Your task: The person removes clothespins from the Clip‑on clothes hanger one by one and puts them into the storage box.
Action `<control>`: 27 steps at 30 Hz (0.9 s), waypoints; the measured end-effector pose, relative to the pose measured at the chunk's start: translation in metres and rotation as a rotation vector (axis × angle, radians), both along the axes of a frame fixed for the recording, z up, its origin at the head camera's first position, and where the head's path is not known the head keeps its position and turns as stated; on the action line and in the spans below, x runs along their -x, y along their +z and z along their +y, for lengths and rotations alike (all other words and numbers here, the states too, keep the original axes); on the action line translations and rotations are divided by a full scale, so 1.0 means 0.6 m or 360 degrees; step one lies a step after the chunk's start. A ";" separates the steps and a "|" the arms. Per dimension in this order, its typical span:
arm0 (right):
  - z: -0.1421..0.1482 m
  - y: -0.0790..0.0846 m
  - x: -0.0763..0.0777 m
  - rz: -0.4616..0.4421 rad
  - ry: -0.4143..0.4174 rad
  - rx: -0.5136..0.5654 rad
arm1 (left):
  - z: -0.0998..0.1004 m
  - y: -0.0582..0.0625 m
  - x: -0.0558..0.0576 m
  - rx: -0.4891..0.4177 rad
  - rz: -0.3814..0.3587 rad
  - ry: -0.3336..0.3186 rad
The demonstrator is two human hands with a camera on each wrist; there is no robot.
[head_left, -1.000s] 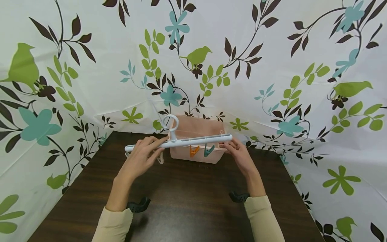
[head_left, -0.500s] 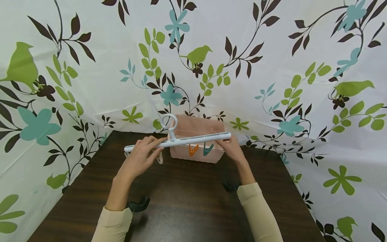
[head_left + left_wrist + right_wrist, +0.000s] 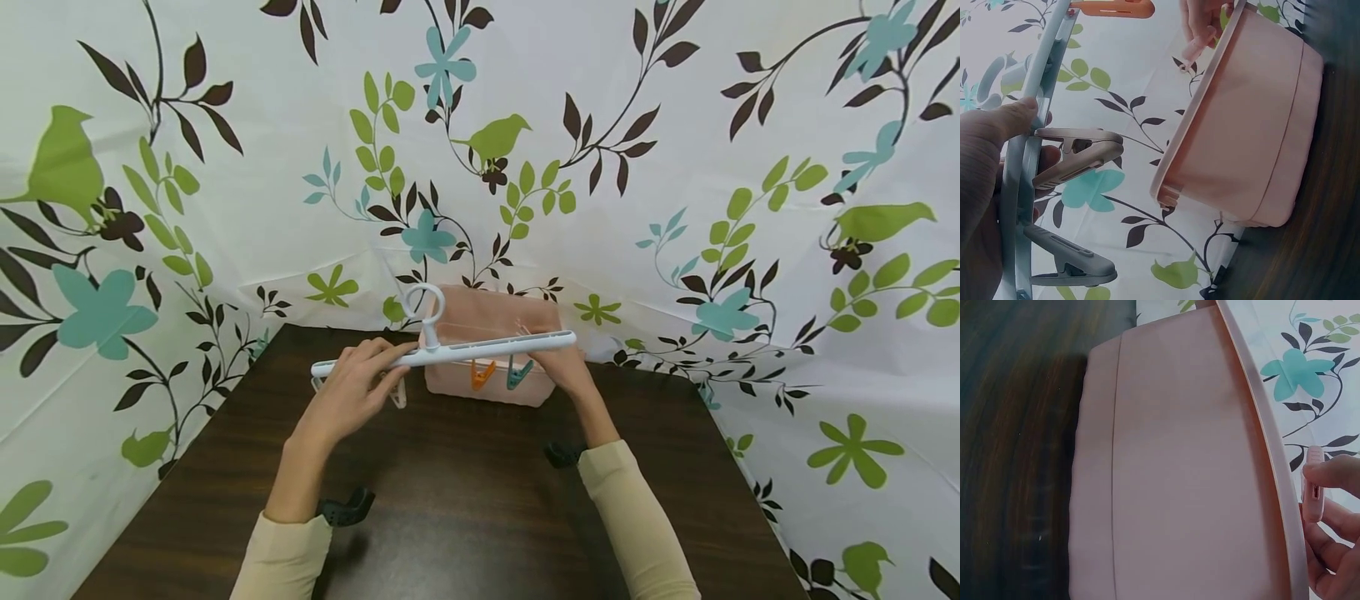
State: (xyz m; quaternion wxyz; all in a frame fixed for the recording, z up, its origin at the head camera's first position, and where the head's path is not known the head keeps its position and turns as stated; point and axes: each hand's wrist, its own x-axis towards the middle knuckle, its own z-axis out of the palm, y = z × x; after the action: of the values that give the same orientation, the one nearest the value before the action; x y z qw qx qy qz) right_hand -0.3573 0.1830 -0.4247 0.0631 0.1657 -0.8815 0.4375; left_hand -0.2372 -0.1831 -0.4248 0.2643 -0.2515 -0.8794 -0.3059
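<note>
While left hand (image 3: 347, 390) grips hanger (image 3: 487, 347) | right hand (image 3: 566, 367), thumb against fingers, pinches pink clip (image 3: 1314, 505)

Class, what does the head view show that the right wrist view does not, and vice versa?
Only the head view: the left hand gripping the white hanger, with the orange clip and teal clip hanging from it.

Only the right wrist view, plainly: the pink clip pinched in the right hand; from the head, the hanger mostly hides that grip.

Both: the pink tub, the right hand, the dark table and the leaf-patterned backdrop.
</note>
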 end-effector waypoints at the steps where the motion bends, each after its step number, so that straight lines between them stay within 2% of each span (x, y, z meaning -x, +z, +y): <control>1: -0.001 0.001 0.001 0.0021 0.0008 -0.0015 | 0.001 0.001 0.000 0.0001 -0.0004 -0.0001; 6: -0.004 -0.001 0.003 0.0117 0.0072 -0.0015 | 0.003 0.001 -0.001 0.0010 -0.0033 -0.0003; 12: -0.004 0.000 -0.001 0.0067 -0.0014 -0.0114 | 0.003 0.000 -0.002 0.0007 -0.0042 0.0007; 16: -0.005 0.002 -0.001 0.0037 -0.0003 -0.0098 | 0.002 0.001 -0.002 0.0006 -0.0044 0.0003; 20: -0.005 0.006 -0.005 0.0054 0.0006 -0.0070 | 0.001 0.000 -0.002 0.0014 -0.0062 -0.0002; 27: -0.010 0.016 -0.017 0.0126 -0.0067 -0.0054 | -0.002 -0.001 -0.002 0.0009 -0.0062 0.0007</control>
State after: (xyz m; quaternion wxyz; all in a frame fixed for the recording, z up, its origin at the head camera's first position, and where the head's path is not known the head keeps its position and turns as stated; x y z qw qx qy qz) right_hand -0.3472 0.1769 -0.4149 0.1044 0.1654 -0.8890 0.4141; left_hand -0.2359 -0.1843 -0.4252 0.2470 -0.2442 -0.8858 -0.3076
